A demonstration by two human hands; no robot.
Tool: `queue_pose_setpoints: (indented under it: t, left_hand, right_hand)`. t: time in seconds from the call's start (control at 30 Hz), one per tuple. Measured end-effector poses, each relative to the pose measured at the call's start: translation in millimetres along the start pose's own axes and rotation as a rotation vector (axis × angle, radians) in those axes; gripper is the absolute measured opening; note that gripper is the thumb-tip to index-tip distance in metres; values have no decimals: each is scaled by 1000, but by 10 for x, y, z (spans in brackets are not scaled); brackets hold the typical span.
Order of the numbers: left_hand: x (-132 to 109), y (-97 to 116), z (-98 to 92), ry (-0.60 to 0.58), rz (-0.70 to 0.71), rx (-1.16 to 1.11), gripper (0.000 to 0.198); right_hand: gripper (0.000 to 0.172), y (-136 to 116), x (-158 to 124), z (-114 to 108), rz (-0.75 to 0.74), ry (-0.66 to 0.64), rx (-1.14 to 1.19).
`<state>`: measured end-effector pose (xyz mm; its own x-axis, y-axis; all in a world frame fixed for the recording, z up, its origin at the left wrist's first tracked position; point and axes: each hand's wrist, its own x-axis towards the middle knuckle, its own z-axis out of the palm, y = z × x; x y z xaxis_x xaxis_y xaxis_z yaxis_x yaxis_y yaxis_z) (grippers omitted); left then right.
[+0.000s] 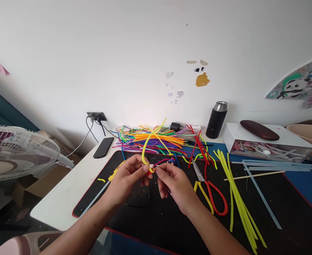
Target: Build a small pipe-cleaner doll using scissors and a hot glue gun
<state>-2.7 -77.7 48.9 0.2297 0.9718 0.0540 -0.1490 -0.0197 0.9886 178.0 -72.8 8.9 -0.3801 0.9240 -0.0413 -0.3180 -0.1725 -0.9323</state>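
Both hands meet above the black mat. My left hand is closed, its thumb and finger pinching a yellow pipe cleaner. One long end of it sticks up and curves to the right; the lower part bends into a small loop at the fingertips. Small pink and red bits show beside the loop, too small to make out. My right hand is closed too, thumb and forefinger pinched at the loop's right side. What lies between those fingertips is mostly hidden. Behind them is a magenta pipe cleaner.
Red-handled scissors lie right of my hands, beside yellow pipe cleaners and pale blue strips. A multicoloured pipe cleaner pile is behind. A black flask, white box, phone and fan stand around.
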Motion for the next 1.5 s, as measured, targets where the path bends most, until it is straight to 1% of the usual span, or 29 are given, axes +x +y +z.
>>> queue_pose_setpoints:
  t: [0.17,0.33,0.73,0.97,1.23,1.5]
  left_hand:
    - [-24,-82,-31,7,-8,39,25]
    - [-4,-82,-27,12,-7,48,26]
    - [-4,-90,30,12,-37,-33,28]
    - [7,-118,59,39,-43,-69,29]
    - [-6,-73,1,17,-20,0,24]
    - [-19,-13,-3,23,-6,41,26]
  right_hand:
    - [46,-2,-4,13,-2,-7,11]
    - [47,-9,-10,26,-5,-18,13]
    - [47,-3,-8,26,-17,-20,5]
    - [48,-40,-22,37,-13,-13,-4]
    - [49,-40,-40,55,7,-8,-2]
    - [48,-45,-47,68,14,-21,-2]
